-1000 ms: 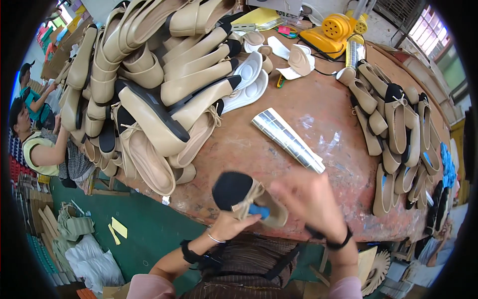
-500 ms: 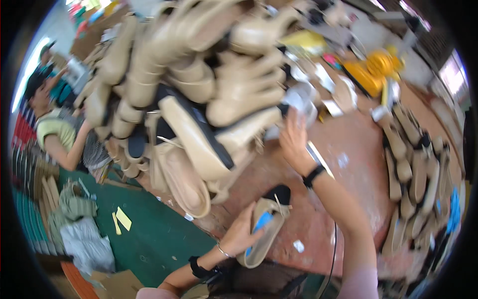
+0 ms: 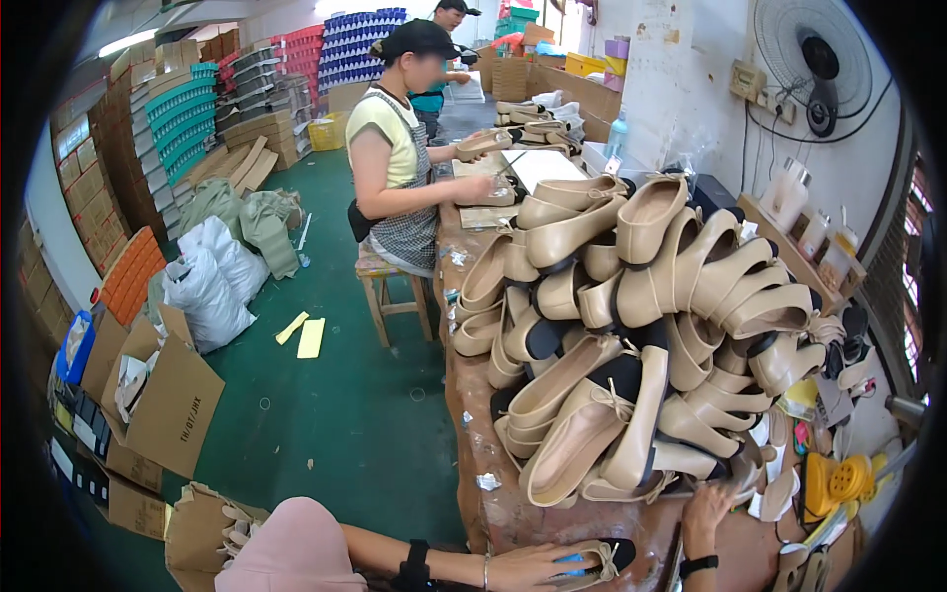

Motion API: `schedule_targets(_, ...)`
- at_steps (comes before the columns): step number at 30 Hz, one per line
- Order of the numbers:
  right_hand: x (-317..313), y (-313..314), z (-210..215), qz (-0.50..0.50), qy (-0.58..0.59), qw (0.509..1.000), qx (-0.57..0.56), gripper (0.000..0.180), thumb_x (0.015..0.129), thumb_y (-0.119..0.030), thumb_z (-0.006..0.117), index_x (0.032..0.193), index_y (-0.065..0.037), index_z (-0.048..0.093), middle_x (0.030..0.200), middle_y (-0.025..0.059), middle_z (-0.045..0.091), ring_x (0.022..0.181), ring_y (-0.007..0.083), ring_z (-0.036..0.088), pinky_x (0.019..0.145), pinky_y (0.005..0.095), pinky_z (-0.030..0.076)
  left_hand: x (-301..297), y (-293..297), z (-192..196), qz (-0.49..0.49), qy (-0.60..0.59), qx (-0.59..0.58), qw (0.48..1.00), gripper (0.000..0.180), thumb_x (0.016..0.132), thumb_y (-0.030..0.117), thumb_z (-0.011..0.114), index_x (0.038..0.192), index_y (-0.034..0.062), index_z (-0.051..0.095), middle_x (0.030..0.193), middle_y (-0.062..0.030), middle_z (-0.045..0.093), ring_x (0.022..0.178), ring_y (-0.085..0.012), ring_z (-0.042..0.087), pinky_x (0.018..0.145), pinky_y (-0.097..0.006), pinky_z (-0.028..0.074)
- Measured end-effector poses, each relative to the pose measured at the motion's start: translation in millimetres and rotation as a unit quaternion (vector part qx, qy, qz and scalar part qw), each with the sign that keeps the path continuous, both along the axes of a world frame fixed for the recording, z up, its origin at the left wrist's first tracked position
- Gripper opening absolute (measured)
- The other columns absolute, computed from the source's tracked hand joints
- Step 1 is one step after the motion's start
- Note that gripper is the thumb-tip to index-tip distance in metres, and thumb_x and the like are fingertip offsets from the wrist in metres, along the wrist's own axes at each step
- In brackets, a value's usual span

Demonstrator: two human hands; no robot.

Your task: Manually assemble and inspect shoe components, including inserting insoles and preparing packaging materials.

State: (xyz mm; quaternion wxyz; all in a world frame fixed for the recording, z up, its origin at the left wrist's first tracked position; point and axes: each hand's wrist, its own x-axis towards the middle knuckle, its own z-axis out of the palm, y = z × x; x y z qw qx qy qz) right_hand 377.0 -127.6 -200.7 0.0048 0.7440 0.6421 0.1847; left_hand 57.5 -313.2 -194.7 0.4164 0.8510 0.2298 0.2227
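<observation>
Your left hand (image 3: 538,567) lies flat over beige flat shoe (image 3: 592,560) at near tabletop (image 3: 513,513) edge; fingers cover blue insert, grip loosely closed over upper. Your right hand (image 3: 708,505) reaches to foot of shoe pile (image 3: 631,326); fingertips hidden among insoles (image 3: 779,493), grip unreadable. Yellow tool (image 3: 838,483) near rim, distorted. Seated co-worker (image 3: 400,168) works farther along tabletop.

Floor (image 3: 326,414): green, far left of the hands.
Cardboard boxes (image 3: 163,395): open, well left of the hands.
White sacks (image 3: 202,286): beyond the boxes.
Wall fan (image 3: 814,59): white wall, far above right.
Wooden stool (image 3: 390,291): well beyond the hands.
</observation>
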Motion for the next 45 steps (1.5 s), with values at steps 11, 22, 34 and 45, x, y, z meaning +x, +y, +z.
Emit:
schedule_targets(11,14.5,32.3,78.1,0.045,0.087,0.983,0.153,0.039,0.095,-0.023,0.054,0.126,-0.002,0.064,0.13,0.0207,0.06,0.126,0.0305,0.052,0.109,0.0456,0.037,-25.2,-50.2,-16.9,0.083,-0.001,0.17,0.982,0.037,0.08,0.029,0.07,0.11,0.0088,0.065,0.149,-0.0239,0.037,0.126,-0.0402,0.047,0.1,-0.05,0.044)
schedule_targets(22,56.1,38.1,115.5,0.083,0.187,0.942,0.267,0.038,0.095,-0.023,0.055,0.124,-0.001,0.065,0.126,0.0198,0.062,0.121,0.0288,0.056,0.105,0.0433,0.04,-36.3,-33.7,6.4,0.014,-0.035,0.027,0.999,0.016,0.075,0.018,0.073,0.088,0.0097,0.076,0.133,-0.0124,0.06,0.11,-0.0311,0.061,0.091,-0.042,0.051)
schedule_targets(34,162.6,-150.5,65.3,-0.084,0.274,0.908,0.307,0.037,0.096,-0.024,0.055,0.123,-0.001,0.065,0.122,0.0189,0.064,0.115,0.0268,0.059,0.101,0.0408,0.045,-29.9,-27.9,-1.5,-0.035,-0.03,-0.023,0.999,0.046,0.091,0.022,0.064,0.133,0.004,0.056,0.137,-0.0206,0.053,0.127,-0.038,0.051,0.107,-0.043,0.043)
schedule_targets(45,2.2,-392.4,93.7,-0.131,0.741,0.548,0.364,0.062,0.104,-0.04,0.036,0.148,0.004,0.033,0.118,0.0149,0.061,0.099,0.0187,0.059,0.091,0.0313,0.047,-31.6,19.4,-22.6,-0.097,0.029,0.114,0.988,0.02,0.064,0.002,0.079,0.082,0.0061,0.074,0.139,-0.0208,0.054,0.121,-0.038,0.058,0.1,-0.042,0.049)
